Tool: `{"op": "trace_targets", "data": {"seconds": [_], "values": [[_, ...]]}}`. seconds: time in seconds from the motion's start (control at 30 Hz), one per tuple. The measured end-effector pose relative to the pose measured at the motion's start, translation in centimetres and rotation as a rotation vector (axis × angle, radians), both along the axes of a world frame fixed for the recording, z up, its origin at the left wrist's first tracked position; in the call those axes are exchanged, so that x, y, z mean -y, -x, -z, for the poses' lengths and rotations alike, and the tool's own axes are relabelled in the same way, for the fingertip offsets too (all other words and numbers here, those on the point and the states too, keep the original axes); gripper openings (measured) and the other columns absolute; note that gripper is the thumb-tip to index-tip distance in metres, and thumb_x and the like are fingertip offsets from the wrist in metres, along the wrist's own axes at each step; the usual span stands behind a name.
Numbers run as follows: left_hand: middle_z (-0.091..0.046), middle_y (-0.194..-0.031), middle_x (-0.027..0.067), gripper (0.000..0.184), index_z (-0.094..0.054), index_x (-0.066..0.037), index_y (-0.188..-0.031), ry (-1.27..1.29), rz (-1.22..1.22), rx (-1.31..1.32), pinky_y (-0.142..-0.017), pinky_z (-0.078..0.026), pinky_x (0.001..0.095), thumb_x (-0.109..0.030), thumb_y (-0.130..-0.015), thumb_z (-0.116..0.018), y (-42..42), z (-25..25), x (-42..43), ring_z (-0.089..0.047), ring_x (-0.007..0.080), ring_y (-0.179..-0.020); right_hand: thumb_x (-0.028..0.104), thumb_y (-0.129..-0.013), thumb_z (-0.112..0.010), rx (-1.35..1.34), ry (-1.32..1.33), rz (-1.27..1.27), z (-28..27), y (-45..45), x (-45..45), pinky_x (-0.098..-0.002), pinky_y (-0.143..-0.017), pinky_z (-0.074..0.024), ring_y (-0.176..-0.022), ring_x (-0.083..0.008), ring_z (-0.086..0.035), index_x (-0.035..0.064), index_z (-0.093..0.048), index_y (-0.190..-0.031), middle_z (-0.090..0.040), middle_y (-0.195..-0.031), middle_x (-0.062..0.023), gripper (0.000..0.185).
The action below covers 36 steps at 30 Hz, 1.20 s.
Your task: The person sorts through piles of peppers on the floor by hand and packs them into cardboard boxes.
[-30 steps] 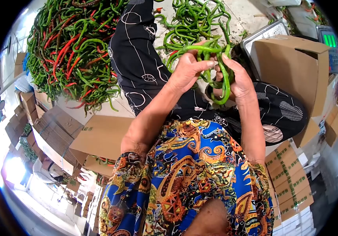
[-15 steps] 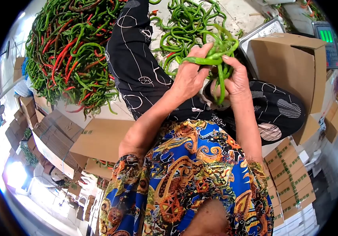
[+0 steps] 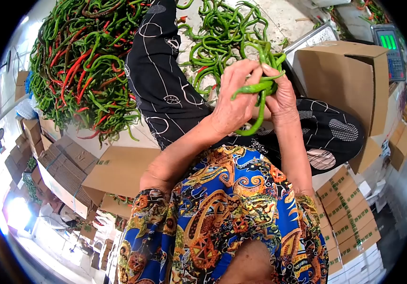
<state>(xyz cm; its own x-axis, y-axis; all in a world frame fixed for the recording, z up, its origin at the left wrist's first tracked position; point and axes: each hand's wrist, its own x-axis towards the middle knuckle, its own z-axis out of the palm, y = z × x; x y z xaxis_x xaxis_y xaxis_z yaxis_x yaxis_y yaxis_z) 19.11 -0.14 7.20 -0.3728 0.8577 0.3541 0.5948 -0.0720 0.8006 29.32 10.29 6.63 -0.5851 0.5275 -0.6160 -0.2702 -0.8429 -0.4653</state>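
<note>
A bunch of long green chili peppers (image 3: 260,87) is held between my two hands, in front of my lap. My left hand (image 3: 233,97) has its fingers curled around the bunch from the left side. From the right, my right hand (image 3: 282,96) grips it with the thumb on top. One pepper curves down below the hands, and another sticks out to the left across my left fingers. Just beyond lies a loose heap of green chili peppers (image 3: 220,45) on the pale floor, with a few red ones among them.
A large heap of mixed green and red chili peppers (image 3: 82,66) lies past my left leg. On the right, a cardboard box (image 3: 341,78) stands by a metal scale (image 3: 315,37) with a lit display (image 3: 389,45). An open carton (image 3: 118,170) and stacked boxes (image 3: 350,208) flank my body.
My hands have drawn closer together around the bunch. My left hand has moved slightly down, and the hanging pepper now curves to the left instead of pointing straight down.
</note>
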Motion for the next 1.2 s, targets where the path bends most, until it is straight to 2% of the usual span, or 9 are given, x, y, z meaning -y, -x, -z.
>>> {"op": "trace_targets", "data": {"seconds": [0.23, 0.37, 0.53, 0.67, 0.83, 0.97, 1.0, 1.07, 1.2], "values": [[-0.052, -0.123, 0.0151, 0.043, -0.060, -0.003, -0.114, -0.045, 0.002, -0.054, -0.090, -0.044, 0.0423, 0.002, -0.071, -0.065, 0.0, -1.4, 2.7, -0.052, 0.0331, -0.110, 0.011, -0.084, -0.058, -0.450, 0.192, 0.105, -1.0, -1.6, -3.0, -0.0312, -0.077, -0.0442, -0.077, -0.0150, -0.052, -0.0083, -0.045, -0.125, -0.053, -0.093, -0.0079, 0.047], [-0.055, -0.117, 0.0134, 0.032, -0.054, 0.003, -0.120, 0.051, -0.165, 1.096, -0.083, -0.051, 0.0266, -0.001, -0.088, -0.058, -1.0, -1.2, 3.6, -0.061, 0.0162, -0.089, 0.014, -0.085, -0.059, -0.607, 0.243, 0.116, -1.9, -1.4, -3.6, -0.0280, -0.071, -0.0400, -0.073, -0.0123, -0.049, -0.0084, -0.043, -0.127, -0.050, -0.090, -0.0058, 0.050], [-0.065, -0.095, 0.0075, 0.027, -0.057, 0.002, -0.117, 0.226, -0.152, 1.214, -0.077, -0.050, 0.0249, -0.010, -0.093, -0.056, 0.6, -0.6, 3.9, -0.061, 0.0114, -0.083, 0.018, -0.086, -0.058, -0.693, 0.135, 0.048, -2.4, -1.8, -4.0, -0.0269, -0.071, -0.0385, -0.071, -0.0110, -0.049, -0.0080, -0.042, -0.128, -0.050, -0.087, -0.0037, 0.052], [-0.065, -0.096, 0.0076, 0.025, -0.059, 0.002, -0.114, 0.251, -0.080, 1.260, -0.076, -0.049, 0.0243, -0.010, -0.092, -0.057, 0.4, -1.1, 3.5, -0.061, 0.0118, -0.082, 0.020, -0.085, -0.058, -0.748, 0.075, -0.006, -2.6, -2.1, -4.2, -0.0284, -0.073, -0.0391, -0.072, -0.0114, -0.049, -0.0068, -0.042, -0.130, -0.050, -0.088, -0.0035, 0.054], [-0.064, -0.094, 0.0068, 0.025, -0.059, 0.003, -0.114, 0.274, -0.053, 1.313, -0.074, -0.049, 0.0234, -0.010, -0.093, -0.057, 0.1, -1.1, 2.9, -0.060, 0.0114, -0.079, 0.015, -0.086, -0.062, -0.647, 0.043, 0.027, -5.2, -3.0, -4.6, -0.0303, -0.078, -0.0401, -0.081, -0.0127, -0.050, -0.0062, -0.039, -0.133, -0.050, -0.094, -0.0048, 0.056], [-0.065, -0.091, 0.0059, 0.020, -0.060, 0.002, -0.111, 0.234, -0.144, 1.362, -0.071, -0.050, 0.0226, -0.006, -0.093, -0.056, 1.8, 0.8, 2.9, -0.060, 0.0108, -0.078, 0.015, -0.087, -0.060, -0.450, -0.333, 0.043, -12.5, -6.3, -7.5, -0.0330, -0.084, -0.0415, -0.084, -0.0153, -0.052, -0.0062, -0.038, -0.133, -0.051, -0.097, -0.0066, 0.055], [-0.065, -0.090, 0.0064, 0.020, -0.060, 0.002, -0.109, 0.212, -0.199, 1.349, -0.069, -0.049, 0.0226, -0.006, -0.092, -0.056, 2.7, 1.6, 2.9, -0.060, 0.0104, -0.075, 0.014, -0.088, -0.058, -0.040, -0.628, 0.139, -15.4, -7.3, -8.0, -0.0348, -0.086, -0.0417, -0.089, -0.0165, -0.053, -0.0072, -0.039, -0.132, -0.053, -0.102, -0.0090, 0.052], [-0.065, -0.088, 0.0069, 0.019, -0.061, 0.002, -0.107, 0.184, -0.283, 1.331, -0.067, -0.048, 0.0221, -0.006, -0.091, -0.056, 4.6, 3.0, 3.1, -0.059, 0.0097, -0.073, 0.014, -0.090, -0.055, 0.229, -0.949, 0.187, -20.4, -10.1, -9.8, -0.0366, -0.090, -0.0427, -0.095, -0.0186, -0.056, -0.0083, -0.042, -0.130, -0.057, -0.107, -0.0121, 0.047], [-0.064, -0.091, 0.0060, 0.021, -0.060, 0.003, -0.107, 0.252, -0.273, 1.250, -0.067, -0.048, 0.0221, -0.009, -0.091, -0.056, 6.9, 5.9, 2.5, -0.058, 0.0093, -0.073, 0.020, -0.092, -0.057, 0.457, -0.982, 0.304, -23.7, -18.2, -15.6, -0.0329, -0.092, -0.0433, -0.105, -0.0202, -0.057, -0.0058, -0.051, -0.124, -0.061, -0.108, -0.0130, 0.042]]}}
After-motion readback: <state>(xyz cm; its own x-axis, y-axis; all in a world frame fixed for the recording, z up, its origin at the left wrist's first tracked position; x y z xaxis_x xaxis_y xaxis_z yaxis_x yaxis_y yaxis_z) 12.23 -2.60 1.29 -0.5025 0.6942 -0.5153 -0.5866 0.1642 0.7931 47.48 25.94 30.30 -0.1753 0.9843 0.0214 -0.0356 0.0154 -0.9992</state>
